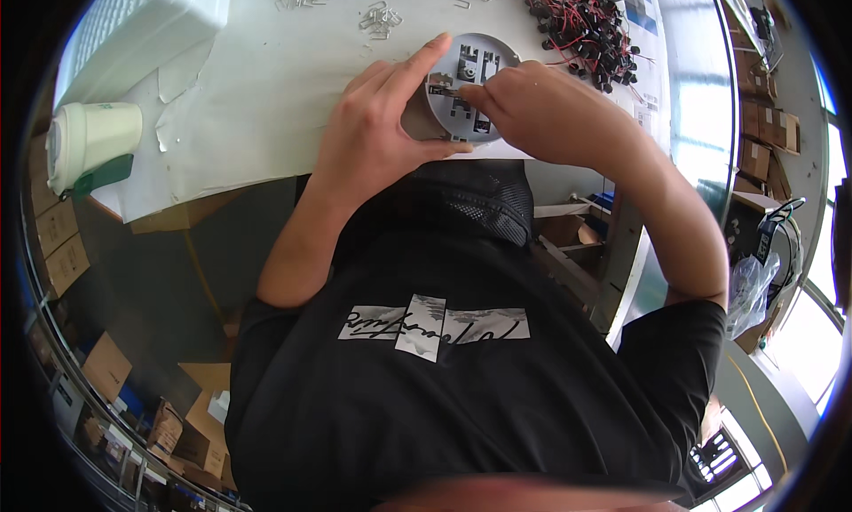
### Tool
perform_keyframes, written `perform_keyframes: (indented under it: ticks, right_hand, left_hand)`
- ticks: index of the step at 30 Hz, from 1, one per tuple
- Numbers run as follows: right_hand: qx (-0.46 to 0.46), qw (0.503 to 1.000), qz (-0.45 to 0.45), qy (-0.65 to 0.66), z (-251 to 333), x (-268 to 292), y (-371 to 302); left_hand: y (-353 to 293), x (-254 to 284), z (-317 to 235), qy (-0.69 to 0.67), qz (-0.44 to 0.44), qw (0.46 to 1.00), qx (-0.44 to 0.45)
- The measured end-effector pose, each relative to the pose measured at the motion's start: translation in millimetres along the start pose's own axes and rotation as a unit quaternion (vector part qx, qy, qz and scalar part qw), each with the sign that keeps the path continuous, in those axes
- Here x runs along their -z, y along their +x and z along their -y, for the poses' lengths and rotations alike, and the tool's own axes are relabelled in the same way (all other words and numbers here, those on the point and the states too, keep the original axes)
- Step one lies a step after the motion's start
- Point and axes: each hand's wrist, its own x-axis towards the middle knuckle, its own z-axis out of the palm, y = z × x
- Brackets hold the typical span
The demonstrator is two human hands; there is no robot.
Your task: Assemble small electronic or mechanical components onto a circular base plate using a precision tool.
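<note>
– Grey round base (486, 45) between the left hand (373, 113) and the right hand (546, 104). So what's the grip?

– Left is curved in a wide C, thumb on the near rim, index on the far left, so yeah, holding the base. Right has its fingers bunched over the middle, right at some metal bits (441, 84). Can't tell if it's pinching anything tbh.

– And where's the base?

– Near edge of the white table (266, 95). Couldn't say if it's resting there or held just above.

– Anything around it?

– Loose clips (381, 19) beyond the left hand, plus a tangle of black parts with red wires (586, 33) past the right. Farther left, a white crate (146, 33) and a pale tub (102, 135). Way off right, cartons (765, 126).
</note>
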Motion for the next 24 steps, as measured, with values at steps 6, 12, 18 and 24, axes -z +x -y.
perform_keyframes:
  ticks: [6,12,18,24]
  right_hand:
    - [-0.073,0.960,-0.192,0.193,2,-11,-32]
    - [-0.001,0.902,-0.411,0.133,21,-80,-33]
    - [0.039,0.772,-0.632,0.059,30,-92,-24]
    - [0.003,0.682,-0.732,-0.016,-13,-51,-43]
  left_hand:
    - [6,10,-10,-0.017,0.036,0.999,0.014]
    - [-5,4,16,-0.148,0.075,0.976,0.137]
    - [13,-27,-14,-0.183,-0.168,0.967,0.059]
    - [36,-34,-40,-0.222,-0.109,0.961,0.124]
